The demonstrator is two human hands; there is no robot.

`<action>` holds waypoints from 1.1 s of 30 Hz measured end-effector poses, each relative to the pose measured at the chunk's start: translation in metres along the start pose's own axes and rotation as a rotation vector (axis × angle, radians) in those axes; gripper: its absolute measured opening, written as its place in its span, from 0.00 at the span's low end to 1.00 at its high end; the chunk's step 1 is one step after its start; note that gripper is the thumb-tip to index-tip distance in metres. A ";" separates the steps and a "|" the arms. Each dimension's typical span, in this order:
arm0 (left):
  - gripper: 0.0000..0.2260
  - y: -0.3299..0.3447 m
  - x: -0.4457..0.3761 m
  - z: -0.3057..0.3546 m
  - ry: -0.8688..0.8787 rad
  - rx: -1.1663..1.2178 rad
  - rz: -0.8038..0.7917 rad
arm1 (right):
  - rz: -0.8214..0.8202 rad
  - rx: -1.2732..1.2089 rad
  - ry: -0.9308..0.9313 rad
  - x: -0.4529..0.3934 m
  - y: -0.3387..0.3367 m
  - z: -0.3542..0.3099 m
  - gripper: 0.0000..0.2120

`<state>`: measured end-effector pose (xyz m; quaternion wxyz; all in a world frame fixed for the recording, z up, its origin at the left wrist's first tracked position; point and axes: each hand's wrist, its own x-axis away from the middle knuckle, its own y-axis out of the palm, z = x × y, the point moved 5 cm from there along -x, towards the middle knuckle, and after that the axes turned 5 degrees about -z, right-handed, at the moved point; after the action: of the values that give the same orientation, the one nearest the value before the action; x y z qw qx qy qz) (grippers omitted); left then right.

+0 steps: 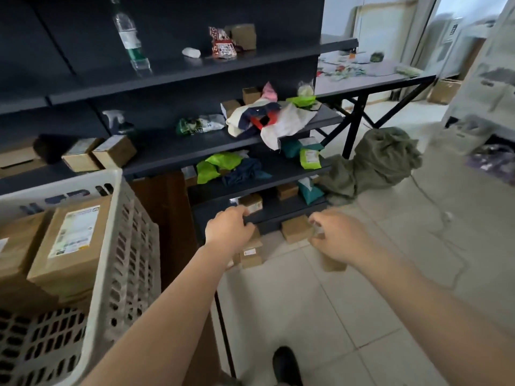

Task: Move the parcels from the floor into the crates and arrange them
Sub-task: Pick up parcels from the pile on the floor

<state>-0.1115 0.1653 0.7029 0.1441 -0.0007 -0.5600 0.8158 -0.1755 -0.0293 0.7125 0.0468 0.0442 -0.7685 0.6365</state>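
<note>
Pale floor tiles [348,316] hold small cardboard parcels [296,229] under dark shelving [278,215]. My left hand [228,229] curls on the shelf edge, my right hand [338,240] hangs loosely curled and empty; a hasty grab could knock the parcels further underneath.

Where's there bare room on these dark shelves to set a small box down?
The top shelf is bare left of the water bottle. The next shelf is open between the cardboard boxes and the green packet. Its right end, under the piled cloth, is crowded.
</note>
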 end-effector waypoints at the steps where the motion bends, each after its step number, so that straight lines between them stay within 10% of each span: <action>1: 0.15 0.003 -0.018 -0.003 -0.030 0.037 0.005 | -0.018 0.010 -0.012 -0.019 0.003 0.005 0.16; 20: 0.14 0.116 -0.279 -0.121 -0.654 0.426 -0.059 | -0.481 -0.007 -0.245 -0.374 0.132 0.040 0.15; 33: 0.20 0.406 -0.449 -0.299 -0.738 0.293 -0.171 | -0.686 -0.381 0.083 -0.587 0.506 0.056 0.17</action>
<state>0.2724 0.1981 0.1485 -0.0006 0.3594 -0.4499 0.8175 0.3411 0.0142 0.1336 0.2953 0.2630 -0.8110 0.4311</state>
